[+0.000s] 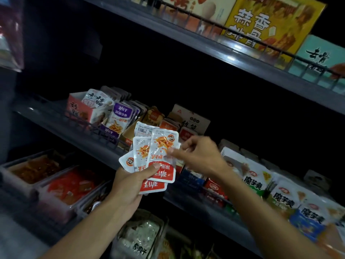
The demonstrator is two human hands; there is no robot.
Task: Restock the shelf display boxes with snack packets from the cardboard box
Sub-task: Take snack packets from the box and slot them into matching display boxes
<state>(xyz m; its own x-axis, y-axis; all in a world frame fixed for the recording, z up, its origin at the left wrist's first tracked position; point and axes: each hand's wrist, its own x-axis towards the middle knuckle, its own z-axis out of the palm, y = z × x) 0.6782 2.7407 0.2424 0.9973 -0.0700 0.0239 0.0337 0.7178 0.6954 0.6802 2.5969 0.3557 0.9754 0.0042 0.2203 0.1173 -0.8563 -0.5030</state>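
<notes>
Dim shelf (104, 146) behind: our left hand (128, 186) gripped fanned snack packets (158, 156), long axes upright; right hand (197, 156) fingers pinched the front packet's edge.

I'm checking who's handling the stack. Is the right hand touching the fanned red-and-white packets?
Touching. In the head view, the right hand pinches the front packet's right edge in the fanned red-and-white packets, which the left hand grips from below.

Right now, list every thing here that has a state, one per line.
Left hand: grips a fanned stack.
Red-and-white packets: held, off the shelf.
Right hand: pinches the top packet's edge.
Purple packet box: open, stocked upright.
Pink display box: open, packets inside.
</notes>
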